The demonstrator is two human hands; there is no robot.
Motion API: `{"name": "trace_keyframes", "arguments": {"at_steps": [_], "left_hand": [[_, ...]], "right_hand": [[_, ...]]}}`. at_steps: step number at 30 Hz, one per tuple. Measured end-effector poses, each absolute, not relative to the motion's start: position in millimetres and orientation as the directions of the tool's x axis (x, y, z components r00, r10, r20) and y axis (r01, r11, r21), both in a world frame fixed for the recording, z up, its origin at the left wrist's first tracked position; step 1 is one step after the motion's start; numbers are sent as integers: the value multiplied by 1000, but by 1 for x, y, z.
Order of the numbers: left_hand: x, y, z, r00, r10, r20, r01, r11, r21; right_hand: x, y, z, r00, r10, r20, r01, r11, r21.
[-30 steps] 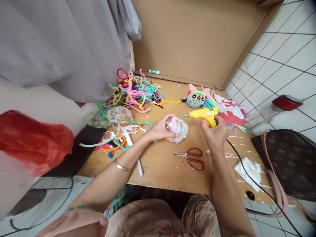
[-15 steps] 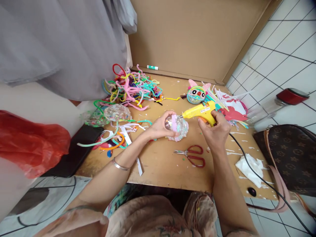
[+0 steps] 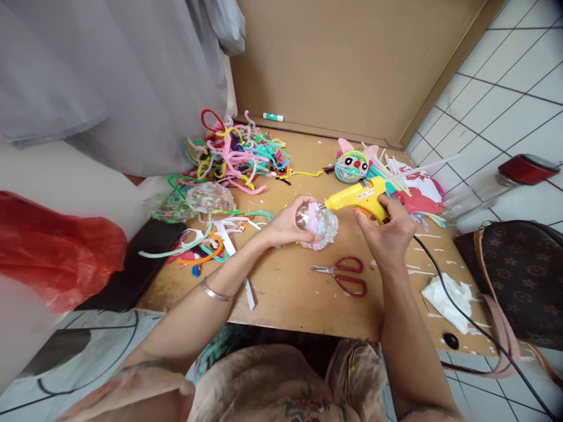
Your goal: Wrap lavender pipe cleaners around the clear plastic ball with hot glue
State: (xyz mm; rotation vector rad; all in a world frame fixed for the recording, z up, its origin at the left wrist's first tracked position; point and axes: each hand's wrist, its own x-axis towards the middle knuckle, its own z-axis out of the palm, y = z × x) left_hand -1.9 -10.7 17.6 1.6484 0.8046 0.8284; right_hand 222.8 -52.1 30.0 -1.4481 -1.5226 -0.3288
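Over the middle of the table, my left hand (image 3: 290,223) is closed around a clear ball (image 3: 326,227) with pastel bits inside and a lilac fuzzy band around it. My right hand (image 3: 391,231) grips a yellow glue gun (image 3: 356,198), whose metal nozzle points left and meets the ball's top near the band. Whether glue is coming out is too small to tell. Red-handled scissors (image 3: 347,275) lie partly open below the ball. Behind the glue gun sits a decorated ball (image 3: 352,166) with eyes, a red nose and pink ears.
A heap of pipe cleaners (image 3: 237,152) lies at the back left, near another clear ball (image 3: 210,197). A glue stick (image 3: 273,117) is by the back panel. On the right are white tissue (image 3: 448,302), a brown bag (image 3: 519,281) and the gun's black cord (image 3: 440,281).
The view has shifted slightly. Both hands keep their holds, and the nozzle stays at the ball beside the lilac band.
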Motion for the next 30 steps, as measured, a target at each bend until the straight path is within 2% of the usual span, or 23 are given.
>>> {"name": "trace_keyframes", "arguments": {"at_steps": [15,30], "left_hand": [[-3,-10,16,540,835,105,115,-197,974],[-2,-8,13,535,835,131,135,-237,962]], "right_hand": [[227,-51,26,193,620,761,860,267,-435],[227,-54,26,172,609,774,878,261,-400]]}}
